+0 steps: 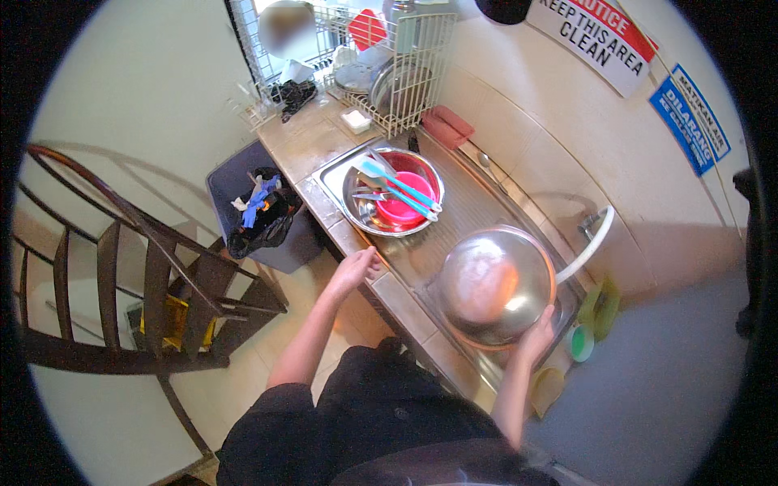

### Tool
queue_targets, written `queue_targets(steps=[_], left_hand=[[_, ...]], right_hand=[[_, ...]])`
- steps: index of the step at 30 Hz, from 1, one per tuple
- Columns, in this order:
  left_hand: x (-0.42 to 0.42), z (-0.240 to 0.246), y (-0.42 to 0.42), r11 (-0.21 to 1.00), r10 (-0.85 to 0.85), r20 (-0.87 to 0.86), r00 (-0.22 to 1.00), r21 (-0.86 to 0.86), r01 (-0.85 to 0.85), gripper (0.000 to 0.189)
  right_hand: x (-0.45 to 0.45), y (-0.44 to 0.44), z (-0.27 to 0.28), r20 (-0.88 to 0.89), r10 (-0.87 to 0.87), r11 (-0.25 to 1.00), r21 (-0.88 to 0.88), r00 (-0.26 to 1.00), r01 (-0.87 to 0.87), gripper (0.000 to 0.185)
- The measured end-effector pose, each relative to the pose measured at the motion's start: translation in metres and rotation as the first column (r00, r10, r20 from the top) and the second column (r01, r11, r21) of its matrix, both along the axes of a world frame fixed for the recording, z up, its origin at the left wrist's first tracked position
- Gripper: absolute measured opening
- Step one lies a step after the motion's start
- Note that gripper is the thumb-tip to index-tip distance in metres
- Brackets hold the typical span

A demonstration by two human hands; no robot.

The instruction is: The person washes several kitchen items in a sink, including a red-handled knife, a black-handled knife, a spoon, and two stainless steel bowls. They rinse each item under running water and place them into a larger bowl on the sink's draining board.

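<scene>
A large round metal bowl (486,285), its rounded underside up, is over the sink at the right. My right hand (538,334) grips its near right rim. My left hand (361,267) is at the counter's front edge, fingers slightly curled, holding nothing that I can see. Beyond it, a steel bowl (358,209) stands on the sink's ribbed drainboard (453,176). Inside that bowl lie a bright pink bowl (395,209), turquoise-handled spatulas (413,188) and some metal utensils. What lies under the large bowl is hidden.
A wire dish rack (419,73) with lids stands at the far end, near a red cloth (448,126). The faucet's white hose (586,249) reaches toward the large bowl. A green cup (579,342) stands beside the sink. A grey bin (228,176) and a spiral staircase (127,212) are left.
</scene>
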State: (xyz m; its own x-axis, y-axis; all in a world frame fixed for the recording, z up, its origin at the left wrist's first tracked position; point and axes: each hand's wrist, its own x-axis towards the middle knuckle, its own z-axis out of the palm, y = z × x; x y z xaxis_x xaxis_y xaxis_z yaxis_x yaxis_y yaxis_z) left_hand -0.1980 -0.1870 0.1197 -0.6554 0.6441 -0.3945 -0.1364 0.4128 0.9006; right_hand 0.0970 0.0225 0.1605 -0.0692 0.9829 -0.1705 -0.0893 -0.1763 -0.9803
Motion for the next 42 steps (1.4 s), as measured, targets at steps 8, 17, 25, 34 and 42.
queue_targets(steps=[8,17,25,34,42], left_hand=[[-0.007,-0.007,-0.063,0.981,0.195,0.158,0.968,-0.026,-0.193,0.048],[0.013,0.008,0.022,0.992,-0.067,0.106,0.992,0.115,0.054,0.055],[0.032,0.012,0.067,0.965,-0.248,0.051,0.967,0.103,0.242,0.057],[0.037,0.003,0.057,0.974,-0.222,0.11,0.969,0.079,0.214,0.057],[0.031,0.0,0.035,0.985,-0.171,0.116,0.978,0.039,0.168,0.057]], right_hand=[[-0.008,0.014,0.031,0.193,0.029,0.982,0.18,0.981,-0.065,0.044],[-0.019,0.023,0.05,0.221,-0.17,0.978,0.159,0.96,0.136,0.046],[-0.024,0.041,0.033,0.488,-0.28,0.916,0.393,0.827,0.078,0.05],[-0.031,0.038,0.021,0.609,-0.287,0.85,0.518,0.739,-0.096,0.046],[-0.024,0.042,0.013,0.581,-0.227,0.895,0.441,0.782,-0.068,0.047]])
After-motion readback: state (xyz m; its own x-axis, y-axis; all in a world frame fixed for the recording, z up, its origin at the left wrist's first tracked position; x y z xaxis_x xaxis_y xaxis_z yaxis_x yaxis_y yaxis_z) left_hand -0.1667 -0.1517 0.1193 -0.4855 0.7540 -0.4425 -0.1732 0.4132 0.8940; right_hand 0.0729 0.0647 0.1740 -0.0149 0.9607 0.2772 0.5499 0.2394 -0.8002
